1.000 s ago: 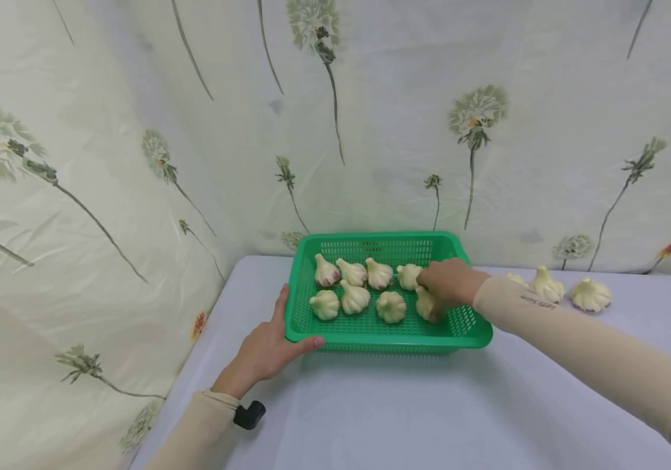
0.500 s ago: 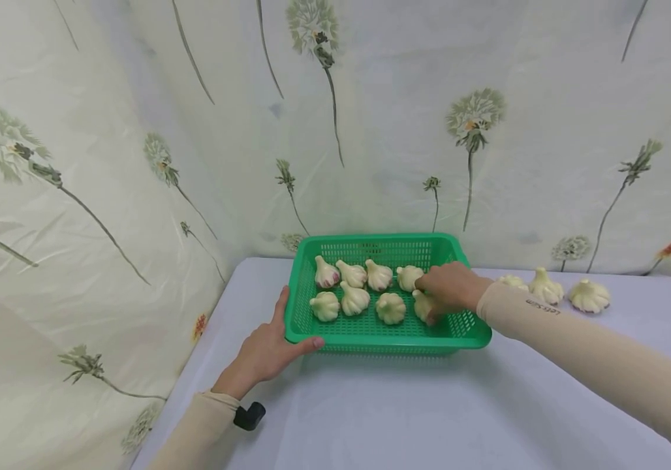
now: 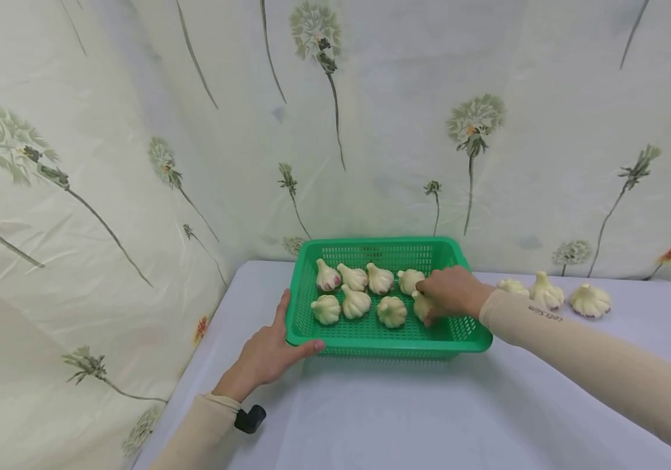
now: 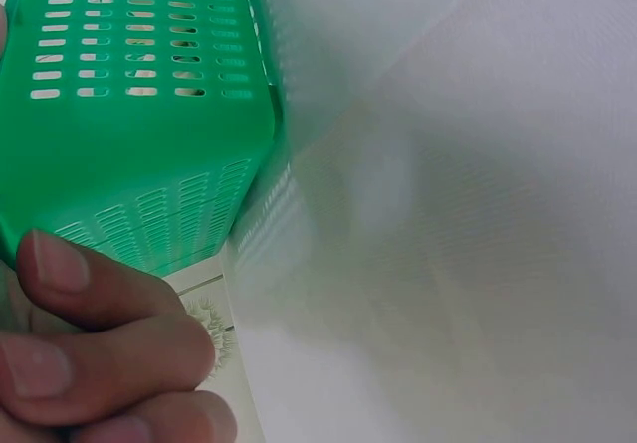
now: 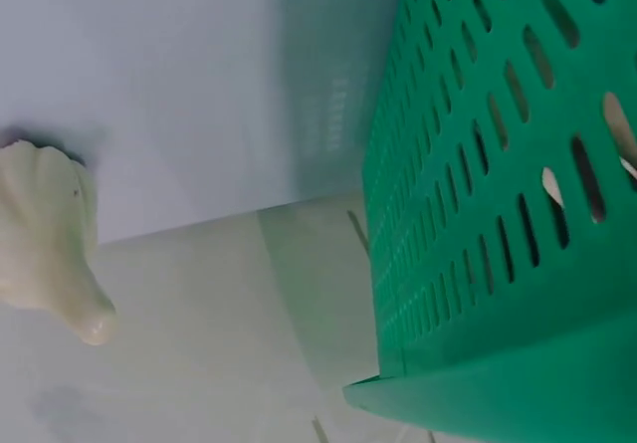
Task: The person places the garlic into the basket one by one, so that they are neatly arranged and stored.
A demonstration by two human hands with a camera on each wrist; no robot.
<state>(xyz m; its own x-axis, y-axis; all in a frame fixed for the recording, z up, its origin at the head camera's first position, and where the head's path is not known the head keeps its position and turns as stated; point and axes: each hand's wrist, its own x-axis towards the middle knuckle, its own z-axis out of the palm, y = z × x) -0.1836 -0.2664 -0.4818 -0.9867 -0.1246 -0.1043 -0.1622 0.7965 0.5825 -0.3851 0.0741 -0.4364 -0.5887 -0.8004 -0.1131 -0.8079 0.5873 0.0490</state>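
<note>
A green perforated plastic basket (image 3: 382, 346) stands on the table with several garlic bulbs in two rows. My left hand (image 3: 266, 352) holds its near left corner, thumb over the front rim and fingers along the left side. In the left wrist view, bent fingers (image 4: 109, 353) show beside the basket wall (image 4: 129, 164). Inside the basket's right part, my right hand (image 3: 450, 290) grips a garlic bulb (image 3: 421, 308), partly hidden by the fingers. Another bulb (image 3: 409, 281) sits right behind it. The right wrist view shows no fingers, only the basket's outer side (image 5: 537, 304).
Right of the basket, 3 more garlic bulbs lie on the white-covered table (image 3: 382, 418), one of them a purple-based bulb (image 3: 591, 300). The right forearm crosses in front of them. A flower-printed curtain (image 3: 382, 130) borders the table at the back and left.
My right hand has shifted slightly left with the garlic bulb, closer to the neighbouring bulbs. My left hand has stayed on the basket's corner. The head view has tilted slightly up.
</note>
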